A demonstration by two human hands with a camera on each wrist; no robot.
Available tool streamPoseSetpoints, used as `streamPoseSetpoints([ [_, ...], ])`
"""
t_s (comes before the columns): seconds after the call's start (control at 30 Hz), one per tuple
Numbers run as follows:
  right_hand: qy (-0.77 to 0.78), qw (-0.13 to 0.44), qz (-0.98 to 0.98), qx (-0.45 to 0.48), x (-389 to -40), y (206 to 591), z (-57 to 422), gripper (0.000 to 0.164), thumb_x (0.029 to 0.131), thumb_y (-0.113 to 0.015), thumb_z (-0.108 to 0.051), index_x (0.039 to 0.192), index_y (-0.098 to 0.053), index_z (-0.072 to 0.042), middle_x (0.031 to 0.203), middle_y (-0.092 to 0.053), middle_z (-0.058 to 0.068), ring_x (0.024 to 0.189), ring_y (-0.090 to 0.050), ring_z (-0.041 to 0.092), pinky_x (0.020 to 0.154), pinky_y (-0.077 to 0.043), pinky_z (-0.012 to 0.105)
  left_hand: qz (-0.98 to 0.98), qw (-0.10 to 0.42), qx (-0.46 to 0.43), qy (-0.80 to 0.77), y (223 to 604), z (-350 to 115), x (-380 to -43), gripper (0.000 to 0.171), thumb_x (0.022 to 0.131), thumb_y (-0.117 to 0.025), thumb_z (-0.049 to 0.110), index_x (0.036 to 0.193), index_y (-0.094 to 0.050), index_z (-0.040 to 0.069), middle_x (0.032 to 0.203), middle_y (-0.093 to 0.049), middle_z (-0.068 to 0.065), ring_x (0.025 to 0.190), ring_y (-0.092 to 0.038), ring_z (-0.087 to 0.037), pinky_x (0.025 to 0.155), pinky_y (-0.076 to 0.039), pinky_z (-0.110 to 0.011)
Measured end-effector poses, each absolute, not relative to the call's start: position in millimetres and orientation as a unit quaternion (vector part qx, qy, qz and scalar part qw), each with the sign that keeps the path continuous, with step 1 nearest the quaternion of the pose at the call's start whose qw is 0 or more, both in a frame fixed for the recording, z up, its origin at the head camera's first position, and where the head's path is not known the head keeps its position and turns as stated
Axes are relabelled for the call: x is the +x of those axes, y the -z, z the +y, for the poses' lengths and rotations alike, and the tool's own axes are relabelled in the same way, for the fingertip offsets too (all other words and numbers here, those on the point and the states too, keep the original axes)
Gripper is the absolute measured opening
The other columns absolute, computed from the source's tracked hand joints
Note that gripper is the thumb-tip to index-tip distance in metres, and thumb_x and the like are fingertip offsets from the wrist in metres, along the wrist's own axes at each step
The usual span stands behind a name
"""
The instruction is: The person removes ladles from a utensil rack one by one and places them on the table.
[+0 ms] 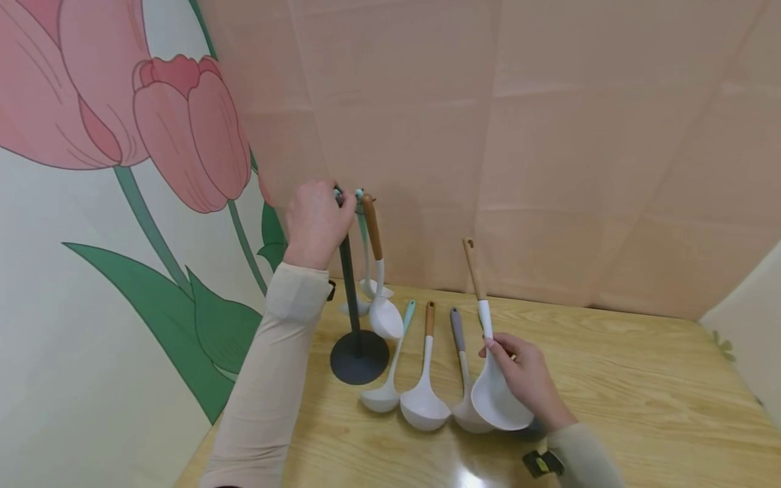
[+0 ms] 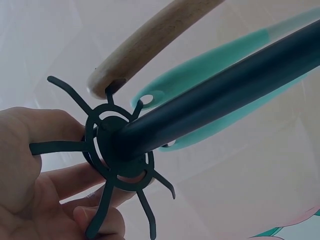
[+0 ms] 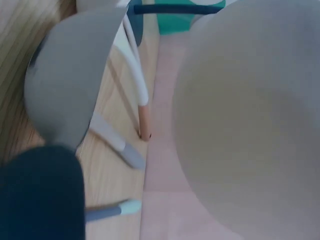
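Note:
My left hand (image 1: 316, 220) is at the top of a dark utensil stand (image 1: 348, 278). In the left wrist view its fingers curl around the stand's hooked ring (image 2: 122, 182). A wooden-handled ladle (image 1: 386, 318) and mint-handled utensils (image 2: 200, 65) hang from the hooks. My right hand (image 1: 527, 379) grips a white ladle (image 1: 495, 400) by the lower stem, its wooden handle pointing up. That ladle's pale bowl (image 3: 250, 130) fills much of the right wrist view, where my right fingers do not show.
On the wooden table lie a mint-handled ladle (image 1: 383, 398), a brown-handled ladle (image 1: 424, 407) and a grey-handled ladle (image 1: 468, 415). A dark blue bowl-like shape (image 1: 534, 430) is partly hidden behind my right hand. A tulip-painted wall (image 1: 189, 129) stands close at the left.

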State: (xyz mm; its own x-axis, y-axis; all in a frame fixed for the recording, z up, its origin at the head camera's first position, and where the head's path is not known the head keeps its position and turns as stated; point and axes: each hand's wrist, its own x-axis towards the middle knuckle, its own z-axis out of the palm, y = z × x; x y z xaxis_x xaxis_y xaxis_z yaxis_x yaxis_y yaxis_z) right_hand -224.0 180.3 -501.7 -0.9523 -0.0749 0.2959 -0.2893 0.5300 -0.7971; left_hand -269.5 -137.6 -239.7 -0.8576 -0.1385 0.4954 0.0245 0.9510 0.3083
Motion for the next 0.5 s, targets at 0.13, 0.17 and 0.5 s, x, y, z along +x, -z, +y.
streamPoseSetpoints([
  [0.13,-0.464,0.084,-0.877,0.092,-226.2,502.2,190.4,0.033,0.104,-0.054,-0.032,0.105,-0.072,-0.005,0.087,-0.073,0.003,0.081,-0.063,0.013,0.067,-0.049,0.025,-0.951,0.266,0.031,0.152,239.2,-138.5,-269.2,0.030,0.100,-0.053,0.033,0.098,-0.070,0.009,0.083,-0.065,-0.007,0.067,-0.061,-0.021,0.055,-0.051,-0.033],
  [0.17,-0.463,0.076,-0.879,0.089,-226.4,502.2,192.6,0.034,0.104,-0.054,-0.033,0.105,-0.072,-0.004,0.088,-0.074,0.004,0.081,-0.063,0.013,0.067,-0.049,0.026,-0.951,0.266,0.030,0.152,239.2,-138.7,-269.3,0.030,0.100,-0.053,0.033,0.098,-0.070,0.009,0.083,-0.065,-0.007,0.067,-0.061,-0.021,0.055,-0.050,-0.033],
  [0.5,-0.430,0.045,-0.899,0.074,-229.8,504.5,220.2,0.038,0.105,-0.052,-0.033,0.110,-0.071,0.000,0.088,-0.074,0.005,0.083,-0.064,0.015,0.067,-0.049,0.027,-0.954,0.258,0.031,0.153,238.2,-139.4,-267.6,0.031,0.100,-0.052,0.034,0.101,-0.070,0.009,0.087,-0.065,-0.007,0.068,-0.061,-0.020,0.056,-0.052,-0.033],
])
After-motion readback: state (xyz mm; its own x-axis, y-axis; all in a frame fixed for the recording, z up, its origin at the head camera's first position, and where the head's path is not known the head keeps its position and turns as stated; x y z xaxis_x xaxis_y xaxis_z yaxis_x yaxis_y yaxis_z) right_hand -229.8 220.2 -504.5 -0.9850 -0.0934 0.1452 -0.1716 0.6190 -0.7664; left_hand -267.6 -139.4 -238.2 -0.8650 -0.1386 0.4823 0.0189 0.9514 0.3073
